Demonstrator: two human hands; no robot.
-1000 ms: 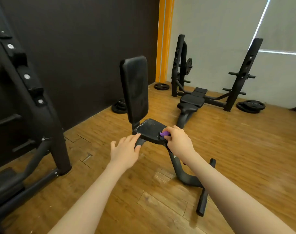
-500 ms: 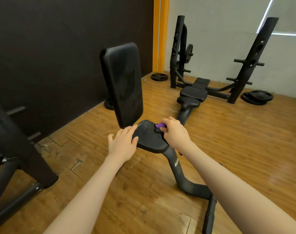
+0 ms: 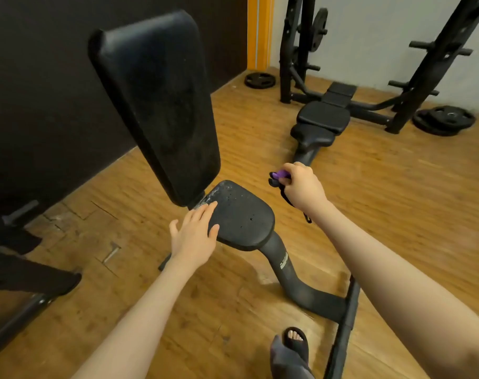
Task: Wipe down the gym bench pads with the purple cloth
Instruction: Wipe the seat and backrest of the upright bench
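Your left hand rested on the seat pad while your right hand held the purple cloth just off its far right edge.

Your left hand [image 3: 193, 236] lay flat with fingers spread, fingertips on the near left edge of the black seat pad [image 3: 242, 214], which showed whitish scuffing at its far left corner. Your right hand [image 3: 301, 186] was closed in a fist around the purple cloth [image 3: 280, 175], bunched so only a small fold showed past your thumb; the hand hung clear of the seat pad, to its right and slightly farther away. The tall back pad [image 3: 156, 102] stood tilted just behind the seat, to the far left. A second bench [image 3: 324, 119] sat farther off on the wooden floor [image 3: 397, 201], and your sandalled foot [image 3: 294, 343] showed near the bench's base bar [image 3: 345, 324].
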